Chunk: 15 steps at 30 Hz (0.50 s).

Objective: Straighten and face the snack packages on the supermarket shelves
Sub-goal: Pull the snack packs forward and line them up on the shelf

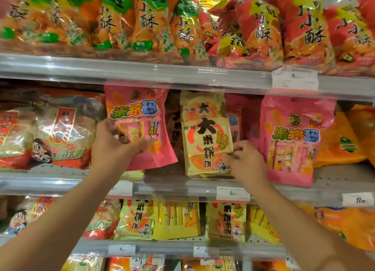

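Grey metal shelves (pixel 182 184) hold glossy, crinkled snack bags. Left hand (pixel 113 147) grips a tilted pink foil packet (pixel 138 116) by its lower edge; right hand (pixel 246 162), just beside it, pinches a flat yellow rice-cracker packet (pixel 205 141) at its lower right corner.

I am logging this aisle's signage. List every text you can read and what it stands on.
"米格玛": pink package gripped by the left hand.
"米格玛": second pink package standing at the right.
"旺旺 大米饼": yellow package pinched by the right hand.
"小酥": green-topped orange bags and red bags, top shelf.
"6": price tag on the middle shelf rail.
"8": price tag lower down.
Other tags and the small print are too blurred to read.
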{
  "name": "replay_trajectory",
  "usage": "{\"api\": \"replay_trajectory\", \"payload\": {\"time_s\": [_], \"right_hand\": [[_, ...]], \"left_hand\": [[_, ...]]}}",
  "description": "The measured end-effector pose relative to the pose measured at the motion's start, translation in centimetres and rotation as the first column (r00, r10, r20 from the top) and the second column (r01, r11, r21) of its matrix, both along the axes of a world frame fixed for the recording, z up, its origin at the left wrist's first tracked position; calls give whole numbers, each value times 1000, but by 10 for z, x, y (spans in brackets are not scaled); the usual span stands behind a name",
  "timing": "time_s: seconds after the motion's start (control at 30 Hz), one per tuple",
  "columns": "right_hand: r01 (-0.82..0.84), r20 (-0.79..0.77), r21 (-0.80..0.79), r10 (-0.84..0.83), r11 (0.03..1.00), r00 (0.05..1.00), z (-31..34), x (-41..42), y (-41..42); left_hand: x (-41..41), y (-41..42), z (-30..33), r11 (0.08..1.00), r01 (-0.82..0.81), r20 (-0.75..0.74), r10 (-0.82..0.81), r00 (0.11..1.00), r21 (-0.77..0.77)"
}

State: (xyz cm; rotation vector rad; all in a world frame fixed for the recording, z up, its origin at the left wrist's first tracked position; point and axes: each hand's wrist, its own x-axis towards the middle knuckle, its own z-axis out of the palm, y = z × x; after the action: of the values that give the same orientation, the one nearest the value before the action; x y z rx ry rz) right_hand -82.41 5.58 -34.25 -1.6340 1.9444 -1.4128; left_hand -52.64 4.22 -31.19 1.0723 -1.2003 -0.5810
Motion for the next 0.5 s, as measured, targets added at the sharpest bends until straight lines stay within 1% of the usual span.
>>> {"api": "replay_trajectory", "payload": {"time_s": [0.1,0.27,0.37,0.5], "right_hand": [[-64,73,29,62,998,995,-2,34,-15],[-120,171,96,102,988,980,-6,88,-37],[-145,227,153,109,977,968,-5,101,-45],[-145,236,162,105,976,966,-6,100,-46]], "left_hand": [[24,6,-2,1000,-21,86,21,996,-1],[45,10,-9,1000,4,126,-5,992,7],[49,11,-12,1000,17,119,-17,993,5],[46,12,-15,1000,10,166,-15,986,30]]}}
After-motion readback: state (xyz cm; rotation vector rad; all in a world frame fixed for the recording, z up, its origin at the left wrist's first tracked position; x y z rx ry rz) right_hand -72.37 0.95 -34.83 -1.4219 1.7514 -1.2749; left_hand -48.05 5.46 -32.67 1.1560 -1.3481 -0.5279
